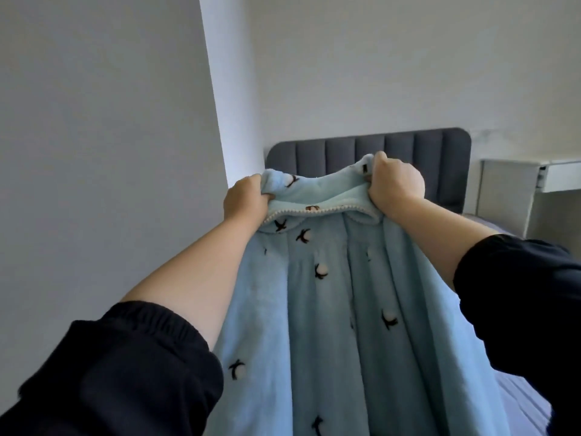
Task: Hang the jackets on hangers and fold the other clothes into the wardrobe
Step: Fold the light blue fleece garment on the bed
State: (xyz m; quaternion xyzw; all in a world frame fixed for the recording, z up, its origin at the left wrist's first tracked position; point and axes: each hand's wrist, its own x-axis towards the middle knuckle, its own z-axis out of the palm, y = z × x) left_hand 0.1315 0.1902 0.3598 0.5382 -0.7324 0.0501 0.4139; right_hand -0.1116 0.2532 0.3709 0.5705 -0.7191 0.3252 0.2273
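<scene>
Fluffy pale-blue fleece garment [330, 309] before the ribbed grey headboard [408, 149], collar bunched in left hand [246, 199] and right hand [396, 184] grips.

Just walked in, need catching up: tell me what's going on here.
A person holds up a light blue fleece garment with a dark-and-white print, gripping its collar edge with the left hand and right hand. It hangs spread open in front of a grey padded headboard, above a lilac-sheeted bed. It is not yet folded or hung.
</scene>
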